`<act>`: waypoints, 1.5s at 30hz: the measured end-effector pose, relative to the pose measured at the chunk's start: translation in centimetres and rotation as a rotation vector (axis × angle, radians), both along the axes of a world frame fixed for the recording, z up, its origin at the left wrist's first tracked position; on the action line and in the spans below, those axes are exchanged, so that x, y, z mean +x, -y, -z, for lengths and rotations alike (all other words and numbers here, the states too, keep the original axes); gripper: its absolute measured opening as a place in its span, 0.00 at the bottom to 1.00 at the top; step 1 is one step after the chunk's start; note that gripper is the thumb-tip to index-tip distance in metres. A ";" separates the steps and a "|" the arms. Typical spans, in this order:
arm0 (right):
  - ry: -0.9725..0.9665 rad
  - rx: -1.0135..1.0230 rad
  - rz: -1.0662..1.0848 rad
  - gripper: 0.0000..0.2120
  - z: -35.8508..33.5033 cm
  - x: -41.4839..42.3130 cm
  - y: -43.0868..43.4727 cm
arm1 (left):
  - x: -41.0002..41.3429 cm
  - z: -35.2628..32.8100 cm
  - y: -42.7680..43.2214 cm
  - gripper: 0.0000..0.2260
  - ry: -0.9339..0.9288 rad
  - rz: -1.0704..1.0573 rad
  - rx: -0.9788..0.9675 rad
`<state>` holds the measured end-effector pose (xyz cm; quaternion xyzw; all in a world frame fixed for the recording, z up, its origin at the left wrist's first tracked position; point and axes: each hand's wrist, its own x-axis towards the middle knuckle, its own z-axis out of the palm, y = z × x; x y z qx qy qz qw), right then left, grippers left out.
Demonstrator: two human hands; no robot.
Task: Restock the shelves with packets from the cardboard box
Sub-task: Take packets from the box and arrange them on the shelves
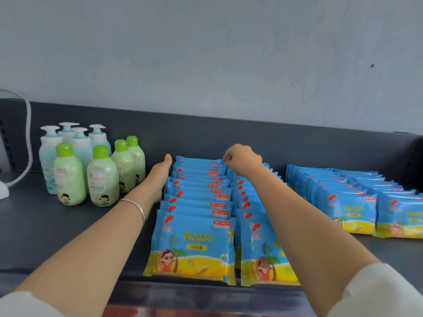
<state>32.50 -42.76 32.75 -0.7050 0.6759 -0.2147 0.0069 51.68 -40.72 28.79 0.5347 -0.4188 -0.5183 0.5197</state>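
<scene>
Where the blue-and-yellow plastic wipe packets (196, 202) stand upright in front-to-back rows on the dark grey metal shelf (68, 225), the left hand (160, 172) lies flat against the left side of the leftmost row, its fingers straight and holding nothing. The right hand (242, 160) is at the rear of that row, fingers curled, pinching the top edge of a back packet. Green-capped and white-pump plastic bottles (100, 177) stand at left; further packet rows (343, 202) sit at right.

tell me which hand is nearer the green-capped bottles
Left. The left hand lies flat along the left edge of the packet row, just right of the green-capped bottles; the right hand is farther right, pinching a rear packet.
</scene>
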 end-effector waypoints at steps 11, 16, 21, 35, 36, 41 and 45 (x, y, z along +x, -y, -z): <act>-0.118 0.047 0.004 0.08 0.3 0.7 1.2 | -0.9 -0.4 1.2 0.21 0.060 0.031 0.040; -0.002 0.035 -0.013 0.07 0.2 0.2 1.4 | -0.5 -0.4 1.4 0.22 0.024 0.045 0.067; -0.019 0.040 0.013 0.08 0.2 0.9 2.0 | -0.6 -0.4 1.4 0.22 0.006 0.051 0.062; 0.053 0.030 0.045 0.07 0.1 1.0 3.6 | -0.2 -0.9 2.7 0.08 0.164 0.063 -0.073; 0.044 0.041 0.042 0.08 0.2 1.0 3.8 | -0.2 -1.1 2.8 0.10 0.209 0.056 -0.080; 0.069 0.074 0.025 0.07 0.1 1.5 4.5 | -0.4 -1.4 3.6 0.10 0.334 0.103 -0.060; 0.051 0.070 0.006 0.06 0.0 1.8 4.4 | -0.5 -1.3 3.6 0.07 0.413 0.088 -0.085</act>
